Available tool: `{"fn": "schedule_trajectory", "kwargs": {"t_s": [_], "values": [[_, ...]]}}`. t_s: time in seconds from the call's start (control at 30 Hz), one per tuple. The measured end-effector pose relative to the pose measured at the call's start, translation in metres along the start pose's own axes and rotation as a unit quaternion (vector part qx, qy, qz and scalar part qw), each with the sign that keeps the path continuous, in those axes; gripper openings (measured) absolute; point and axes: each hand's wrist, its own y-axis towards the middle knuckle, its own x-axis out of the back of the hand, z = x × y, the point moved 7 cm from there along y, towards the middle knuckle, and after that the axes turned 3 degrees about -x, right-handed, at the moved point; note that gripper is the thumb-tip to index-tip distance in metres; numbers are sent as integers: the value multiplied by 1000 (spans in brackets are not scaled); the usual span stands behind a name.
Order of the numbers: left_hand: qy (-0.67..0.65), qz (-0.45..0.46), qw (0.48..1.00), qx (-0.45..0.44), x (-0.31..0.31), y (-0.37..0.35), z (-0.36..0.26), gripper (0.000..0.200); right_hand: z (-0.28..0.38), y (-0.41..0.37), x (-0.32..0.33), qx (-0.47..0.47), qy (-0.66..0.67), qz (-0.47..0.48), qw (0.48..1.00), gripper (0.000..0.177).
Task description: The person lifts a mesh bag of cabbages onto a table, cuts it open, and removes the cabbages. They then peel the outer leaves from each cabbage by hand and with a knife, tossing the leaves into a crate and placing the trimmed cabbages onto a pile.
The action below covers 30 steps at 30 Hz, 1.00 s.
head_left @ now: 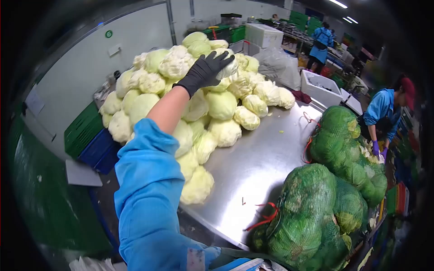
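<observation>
My left hand (205,73), in a black glove, reaches across a large heap of peeled pale cabbages (221,105). Its fingers are stretched out and spread over the top of a whitish cabbage (229,69) near the upper part of the pile. The palm side is hidden, so I cannot see how firmly it touches. A blue sleeve (151,189) is pushed up the forearm. My right hand is out of view.
The heap lies on a metal table (244,167). Green net sacks of cabbages (303,207) with red ties line its right side. Beyond them a person in blue (382,110) bends forward. A white foam box (321,88) and stacked crates (86,128) stand around.
</observation>
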Motion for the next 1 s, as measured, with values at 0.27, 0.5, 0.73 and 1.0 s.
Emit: {"fn": "schedule_trajectory", "kwargs": {"t_s": [0.27, 0.5, 0.73, 1.0], "values": [[88, -23, 995, 33, -138, 70, 84, 92, 9, -48, 13, -16, 10, -101, 995, 22], [-77, 279, 919, 269, -285, 22, 104, 75, 2, -53, 20, -6, 31, -130, 991, 22], [-145, 58, 980, 120, -278, 61, 56, 58, 5, -114, -3, -35, 91, -166, 981, 27], [-329, -17, 909, -255, 9, 103, -240, 50, -24, -247, -109, -306, 377, 356, 799, 36]]}}
